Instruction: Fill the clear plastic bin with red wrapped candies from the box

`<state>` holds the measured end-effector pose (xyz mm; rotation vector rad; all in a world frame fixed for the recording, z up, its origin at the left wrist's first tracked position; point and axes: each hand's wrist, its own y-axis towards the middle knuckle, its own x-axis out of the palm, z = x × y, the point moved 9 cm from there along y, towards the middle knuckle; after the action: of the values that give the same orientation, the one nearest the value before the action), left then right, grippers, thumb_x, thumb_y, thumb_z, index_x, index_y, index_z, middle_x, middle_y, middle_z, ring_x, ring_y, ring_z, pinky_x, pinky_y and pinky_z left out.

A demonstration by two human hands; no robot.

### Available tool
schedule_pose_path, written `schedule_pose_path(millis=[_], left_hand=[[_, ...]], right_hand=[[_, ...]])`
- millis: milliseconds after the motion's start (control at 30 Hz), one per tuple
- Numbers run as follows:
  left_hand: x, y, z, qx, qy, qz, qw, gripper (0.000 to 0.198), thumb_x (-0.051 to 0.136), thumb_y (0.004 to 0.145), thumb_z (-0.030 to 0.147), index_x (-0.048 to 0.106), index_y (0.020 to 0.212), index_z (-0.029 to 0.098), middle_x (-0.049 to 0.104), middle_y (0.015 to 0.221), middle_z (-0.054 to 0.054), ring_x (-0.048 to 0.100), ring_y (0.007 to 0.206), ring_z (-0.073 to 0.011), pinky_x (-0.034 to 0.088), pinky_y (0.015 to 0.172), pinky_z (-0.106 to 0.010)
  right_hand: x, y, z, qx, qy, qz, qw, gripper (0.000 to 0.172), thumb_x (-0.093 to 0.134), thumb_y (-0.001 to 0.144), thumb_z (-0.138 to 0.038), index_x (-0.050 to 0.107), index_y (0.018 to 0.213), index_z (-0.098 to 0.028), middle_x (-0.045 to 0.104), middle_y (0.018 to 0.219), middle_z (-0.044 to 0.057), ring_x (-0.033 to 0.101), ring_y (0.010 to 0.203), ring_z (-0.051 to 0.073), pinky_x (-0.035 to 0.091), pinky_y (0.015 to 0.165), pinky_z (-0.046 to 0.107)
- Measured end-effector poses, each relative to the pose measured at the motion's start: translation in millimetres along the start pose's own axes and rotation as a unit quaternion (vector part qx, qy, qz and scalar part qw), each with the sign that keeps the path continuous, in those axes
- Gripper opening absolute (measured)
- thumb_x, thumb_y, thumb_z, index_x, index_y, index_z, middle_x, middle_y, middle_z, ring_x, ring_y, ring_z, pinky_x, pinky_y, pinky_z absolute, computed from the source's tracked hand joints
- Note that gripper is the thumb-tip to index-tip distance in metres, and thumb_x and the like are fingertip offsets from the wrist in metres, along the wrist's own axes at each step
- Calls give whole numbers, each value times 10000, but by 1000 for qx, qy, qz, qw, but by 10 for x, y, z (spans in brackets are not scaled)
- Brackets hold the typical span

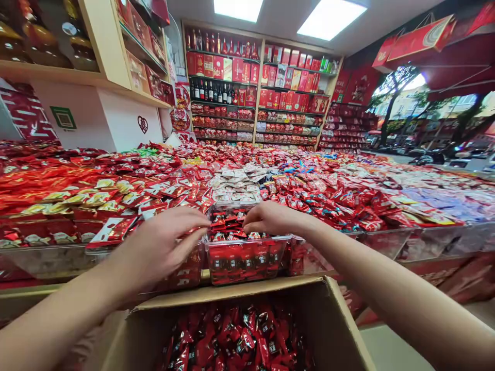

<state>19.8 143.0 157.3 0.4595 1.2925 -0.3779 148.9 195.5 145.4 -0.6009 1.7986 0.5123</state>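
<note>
A clear plastic bin [247, 260] holds red candy packets [228, 221], with several standing in a row along its front wall. My left hand [164, 245] is at the bin's left edge, its fingers bent together; whatever they may hold is hidden. Over the bin's right part, my right hand [270, 219] has its curled fingertips down at the packets, and I cannot make out what is between them. Below and nearer to me, an open cardboard box [344, 319] contains many loose, shiny red packets [240, 340].
Heaps of wrapped sweets [328, 201] in clear bins spread to both sides and behind. White packets [237, 185] lie just beyond the bin. Shelves [255, 93] with bottles and red boxes line the back wall; a wooden cabinet [112, 67] overhangs at the upper left.
</note>
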Motion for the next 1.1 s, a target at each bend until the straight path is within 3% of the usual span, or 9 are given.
schedule_pose_path(millis=[67, 167, 267, 333, 733, 1100], left_hand=[[63, 390, 174, 34, 48, -36, 998, 317, 322, 850, 229, 555, 1052, 158, 585, 1079, -65, 497, 999, -181, 349, 867, -288], [344, 841, 275, 46, 69, -158, 984, 156, 516, 764, 212, 627, 862, 164, 661, 801, -5, 595, 728, -145, 447, 663, -266], [609, 984, 271, 42, 106, -251, 961, 179, 547, 772, 305, 607, 789, 136, 633, 732, 3, 586, 648, -130, 468, 618, -299], [720, 984, 245, 35, 128, -283, 950, 233, 505, 798, 345, 596, 771, 132, 615, 717, 4, 578, 639, -126, 469, 618, -304], [887, 1007, 146, 7, 111, -341, 934, 288, 488, 793, 400, 585, 743, 134, 560, 631, 28, 524, 547, -105, 429, 540, -266], [927, 1054, 41, 2, 57, -357, 932, 288, 601, 686, 419, 613, 770, 144, 573, 630, 28, 491, 509, -88, 396, 491, -234]], right_hand=[[214, 165, 91, 38, -2, -101, 994, 266, 552, 699, -305, 668, 888, -159, 656, 792, 22, 544, 697, 119, 378, 572, 180], [359, 199, 183, 61, -20, -155, 986, 254, 612, 619, -279, 690, 829, -159, 656, 738, 16, 516, 645, 113, 339, 501, 170], [421, 146, 245, 73, -6, -168, 983, 287, 638, 583, -327, 694, 819, -174, 649, 684, 0, 483, 580, 97, 321, 459, 167], [443, 130, 286, 79, 10, -165, 983, 330, 648, 568, -359, 688, 846, -187, 645, 678, -10, 470, 559, 89, 319, 451, 165], [636, 194, 451, 69, 96, -183, 976, 394, 660, 538, -429, 676, 865, -211, 631, 648, -25, 487, 553, 92, 331, 471, 183], [609, 216, 455, 57, 98, -159, 981, 353, 614, 601, -380, 667, 862, -148, 611, 674, -3, 446, 553, 81, 304, 460, 174]])
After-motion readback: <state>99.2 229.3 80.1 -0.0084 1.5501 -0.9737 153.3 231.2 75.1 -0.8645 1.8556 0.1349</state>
